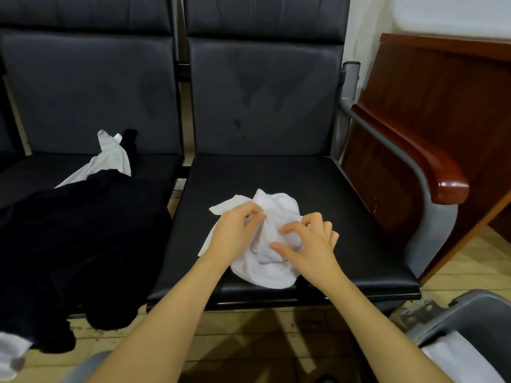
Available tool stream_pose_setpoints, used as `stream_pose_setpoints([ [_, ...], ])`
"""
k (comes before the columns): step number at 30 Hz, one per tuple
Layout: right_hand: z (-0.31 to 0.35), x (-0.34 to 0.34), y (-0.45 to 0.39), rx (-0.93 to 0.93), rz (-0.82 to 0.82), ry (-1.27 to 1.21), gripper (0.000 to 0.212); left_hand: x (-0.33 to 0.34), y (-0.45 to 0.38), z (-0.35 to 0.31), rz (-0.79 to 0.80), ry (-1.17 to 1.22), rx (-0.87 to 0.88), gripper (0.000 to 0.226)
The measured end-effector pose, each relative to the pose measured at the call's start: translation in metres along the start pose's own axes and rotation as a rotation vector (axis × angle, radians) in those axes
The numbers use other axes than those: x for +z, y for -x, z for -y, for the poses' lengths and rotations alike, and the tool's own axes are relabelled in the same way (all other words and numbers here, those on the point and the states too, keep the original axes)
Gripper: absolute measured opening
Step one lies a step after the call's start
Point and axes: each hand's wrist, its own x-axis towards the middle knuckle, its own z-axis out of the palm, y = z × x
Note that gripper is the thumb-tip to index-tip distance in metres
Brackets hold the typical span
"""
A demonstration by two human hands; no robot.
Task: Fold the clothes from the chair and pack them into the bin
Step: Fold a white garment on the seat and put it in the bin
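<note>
White garment [265, 244] sits crumpled on the right-hand seat [331, 189] of the black chair row, toward the front edge, not folded yet. I've got both hands on it. Left hand [235, 230] is on the garment's left side, fingers curled into the fabric near the middle, pinching a bunch of it. Right hand [309, 241] is on the right side, thumb and index curled and pinching cloth, other fingers bent above it. Hands are close together, nearly touching over the middle of the bundle.

Left seat [154, 164] next door carries a big black garment [83, 244] spilling over its front edge toward the floor. A second white garment [110, 158] lies behind it, partly under it, with a small dark piece [130, 142] beside it against the backrest. Another bit of white cloth [11, 355] shows at the lower left corner, below the black one.

Grey bin [470, 316] is at lower right on the floor, just off the right seat's front corner; something white [456, 357] is already inside it. I can't tell whether that is folded.

Wooden armrest [414, 156] and wood panel to the right of the chair row. Floor is light wood planks [249, 327].
</note>
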Motion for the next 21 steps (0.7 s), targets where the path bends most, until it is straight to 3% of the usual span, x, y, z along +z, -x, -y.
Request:
stream_pose_setpoints([
  [6, 0.012, 0.002, -0.004, 0.010, -0.090, -0.063, 0.011, -0.012, 0.004, -0.021, -0.044, 0.020, 0.152, 0.008],
  [13, 0.011, -0.036, -0.003, 0.139, -0.309, -0.484, 0.015, -0.024, 0.001, -0.041, -0.024, 0.050, 0.136, 0.018],
  [17, 0.004, -0.025, -0.005, 0.219, -0.311, -0.217, 0.017, -0.015, 0.001, -0.029, 0.085, -0.090, 0.074, 0.032],
  [21, -0.005, -0.007, -0.008, 0.252, -0.194, 0.012, 0.009, -0.009, 0.010, 0.001, 0.088, -0.270, 0.058, 0.022],
])
